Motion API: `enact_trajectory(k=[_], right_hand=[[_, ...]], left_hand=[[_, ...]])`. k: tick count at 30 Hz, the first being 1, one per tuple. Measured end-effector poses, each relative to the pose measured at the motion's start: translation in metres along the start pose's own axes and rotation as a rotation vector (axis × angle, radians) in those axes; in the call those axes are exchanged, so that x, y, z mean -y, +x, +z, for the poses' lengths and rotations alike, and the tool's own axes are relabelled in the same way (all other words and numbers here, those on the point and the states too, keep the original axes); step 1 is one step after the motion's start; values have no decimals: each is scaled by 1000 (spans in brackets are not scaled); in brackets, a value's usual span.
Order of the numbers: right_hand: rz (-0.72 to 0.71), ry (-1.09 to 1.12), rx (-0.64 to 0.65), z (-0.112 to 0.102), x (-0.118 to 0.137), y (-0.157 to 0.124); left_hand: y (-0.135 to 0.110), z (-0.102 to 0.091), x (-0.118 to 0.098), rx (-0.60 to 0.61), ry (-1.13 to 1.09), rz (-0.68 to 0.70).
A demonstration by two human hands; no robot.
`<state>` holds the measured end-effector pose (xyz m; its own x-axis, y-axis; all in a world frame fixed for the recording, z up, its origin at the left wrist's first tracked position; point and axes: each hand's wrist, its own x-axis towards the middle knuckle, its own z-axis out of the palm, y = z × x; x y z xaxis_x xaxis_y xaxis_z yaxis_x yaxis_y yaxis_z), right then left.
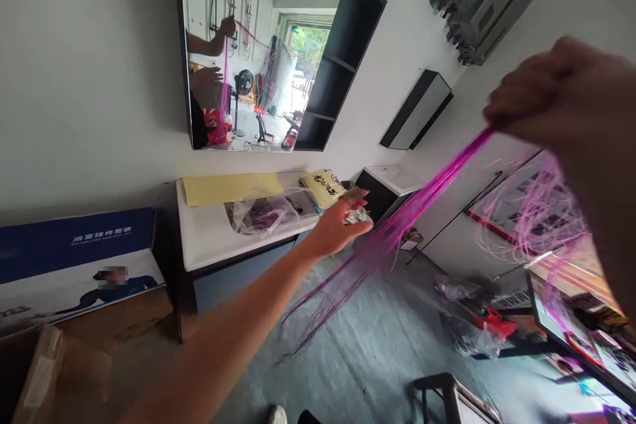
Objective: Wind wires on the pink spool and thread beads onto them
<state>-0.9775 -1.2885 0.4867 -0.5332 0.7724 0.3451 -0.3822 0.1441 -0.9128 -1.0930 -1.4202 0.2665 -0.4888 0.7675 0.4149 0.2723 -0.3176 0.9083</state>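
My right hand [561, 89] is raised at the upper right, its fingers closed round one end of a bundle of thin magenta strands [432, 192]. From this fist the strands slant down to the left and fan out into loose tips above the floor. A lighter, curly tangle of pink strands [541, 218] hangs below my right wrist; whether it joins the bundle is hidden. My left hand [342, 222] reaches out at the centre, fingers spread and holding nothing, just left of the strands. Both hands show again in the mirror [278, 93].
A white washbasin [203, 238] holds a clear plastic bag [265, 212], beside yellow sheets [233, 189] and a yellow packet [322, 187]. Boxes [114, 238] stand at left. A cluttered table [571, 338], a stool [457, 391] and a red bag [497, 324] are at lower right.
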Motion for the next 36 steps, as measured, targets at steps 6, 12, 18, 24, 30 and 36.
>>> enact_trajectory(k=[6, 12, 18, 24, 30, 36], right_hand=[[340, 215, 364, -17, -21, 1], [469, 388, 541, -74, -121, -27], [834, 505, 783, -61, -275, -179], [716, 738, 617, -4, -268, -253], [633, 515, 587, 12, -266, -315], [682, 360, 298, 56, -275, -375]], left_hand=[[45, 35, -21, 653, -223, -226], [2, 5, -32, 623, -202, -458], [-74, -28, -11, 482, -14, -909], [-138, -34, 6, 488, -7, -971], [-158, -34, -11, 570, -93, -906], [-144, -17, -13, 695, -97, -851]])
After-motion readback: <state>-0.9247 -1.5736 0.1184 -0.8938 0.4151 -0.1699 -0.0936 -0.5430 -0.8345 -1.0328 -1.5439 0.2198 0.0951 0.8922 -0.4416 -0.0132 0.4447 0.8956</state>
